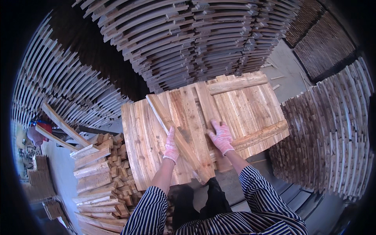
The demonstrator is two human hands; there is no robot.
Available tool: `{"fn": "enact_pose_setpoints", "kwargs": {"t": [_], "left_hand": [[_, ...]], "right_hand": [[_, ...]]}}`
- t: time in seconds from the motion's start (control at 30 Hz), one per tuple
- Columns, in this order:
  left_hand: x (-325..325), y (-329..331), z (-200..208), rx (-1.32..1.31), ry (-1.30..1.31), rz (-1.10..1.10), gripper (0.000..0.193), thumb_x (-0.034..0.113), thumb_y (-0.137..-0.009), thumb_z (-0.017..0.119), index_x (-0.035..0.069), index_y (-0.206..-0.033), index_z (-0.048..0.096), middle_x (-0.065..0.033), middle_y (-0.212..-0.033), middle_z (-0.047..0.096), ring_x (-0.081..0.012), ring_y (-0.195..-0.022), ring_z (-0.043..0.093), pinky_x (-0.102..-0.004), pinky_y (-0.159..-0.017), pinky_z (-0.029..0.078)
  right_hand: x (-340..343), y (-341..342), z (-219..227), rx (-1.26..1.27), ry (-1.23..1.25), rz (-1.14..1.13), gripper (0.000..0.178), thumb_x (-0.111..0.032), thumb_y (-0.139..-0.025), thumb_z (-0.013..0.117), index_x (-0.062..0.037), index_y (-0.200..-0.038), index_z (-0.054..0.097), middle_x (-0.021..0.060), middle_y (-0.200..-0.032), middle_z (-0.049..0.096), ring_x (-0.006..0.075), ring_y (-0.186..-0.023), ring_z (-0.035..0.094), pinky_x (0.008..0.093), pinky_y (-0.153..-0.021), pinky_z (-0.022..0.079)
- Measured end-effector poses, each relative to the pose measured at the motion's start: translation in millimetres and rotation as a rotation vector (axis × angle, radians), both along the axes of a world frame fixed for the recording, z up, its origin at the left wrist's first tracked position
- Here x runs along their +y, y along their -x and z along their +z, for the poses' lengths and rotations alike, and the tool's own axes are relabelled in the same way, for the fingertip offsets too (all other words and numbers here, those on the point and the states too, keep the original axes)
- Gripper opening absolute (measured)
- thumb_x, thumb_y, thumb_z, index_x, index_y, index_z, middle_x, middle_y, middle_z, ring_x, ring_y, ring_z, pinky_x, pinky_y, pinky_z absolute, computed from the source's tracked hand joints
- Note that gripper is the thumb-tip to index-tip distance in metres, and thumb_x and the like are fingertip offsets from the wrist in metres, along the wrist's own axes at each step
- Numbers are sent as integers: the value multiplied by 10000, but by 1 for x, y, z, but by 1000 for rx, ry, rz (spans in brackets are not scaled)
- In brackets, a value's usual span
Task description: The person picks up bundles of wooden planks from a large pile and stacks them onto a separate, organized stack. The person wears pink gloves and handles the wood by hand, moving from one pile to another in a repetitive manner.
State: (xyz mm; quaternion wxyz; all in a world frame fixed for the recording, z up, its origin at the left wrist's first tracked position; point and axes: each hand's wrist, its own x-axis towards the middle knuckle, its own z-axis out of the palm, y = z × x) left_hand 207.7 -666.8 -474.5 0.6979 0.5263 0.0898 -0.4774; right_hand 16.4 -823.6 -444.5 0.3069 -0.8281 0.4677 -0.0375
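Slanted plank (186, 149) is located on the left half of a broad board layer (143, 145), with its upper end angled toward the left and its lower end pointed toward the wearer. The layer is formed of pale brown boards set side by side. The left hand (171, 147), covered by a pink-and-white glove, is placed along the left edge of the slanted plank, with the fingers extended and held together; whether the plank is gripped cannot be told, as the thumb is hidden. The right hand (221, 137), gloved likewise, is placed at a second plank (207, 105) near the middle of the layer; its thumb and fingers are spread and are not closed around the wood. Slight blur is seen at the right hand.

On the right half, an upper crosspiece (237, 84) and a lower crosspiece (260, 138) are laid across the boards, one near each end. At the left, short timber pieces (94, 172) are piled just beside the layer, and two long boards (64, 125) are propped above them. Beyond the far edge, a tall slat stack (176, 43) is seen; at the right, another stack (329, 133) is positioned.
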Motion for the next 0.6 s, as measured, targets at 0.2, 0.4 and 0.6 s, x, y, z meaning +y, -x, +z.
{"fn": "enact_pose_setpoints", "kwargs": {"t": [0.2,0.4,0.6], "left_hand": [[-26,26,43,227,-29,91,753,571,-951,651,108,-1516,468,-134,-1435,548,-269,-1264,561,-407,-1076,457],[10,21,-5,-911,-168,-301,748,527,-955,676,26,-1462,449,-155,-1258,596,-285,-1165,584,-430,-1045,480],[168,-137,-11,-1280,-1250,14,861,640,-899,667,-66,-1379,556,-201,-1224,676,-276,-1123,646,-378,-1011,474]], "right_hand": [[39,-29,27,66,302,253,784,-642,-907,571,-141,-1503,476,365,-1448,450,510,-1327,466,516,-1092,417],[21,-3,38,-494,-450,38,872,-496,-878,747,-121,-1577,384,224,-1425,549,321,-1279,575,363,-1079,472],[-61,71,-38,-202,56,-157,758,-504,-947,661,-236,-1593,370,243,-1366,553,385,-1254,572,471,-1025,470]]}}
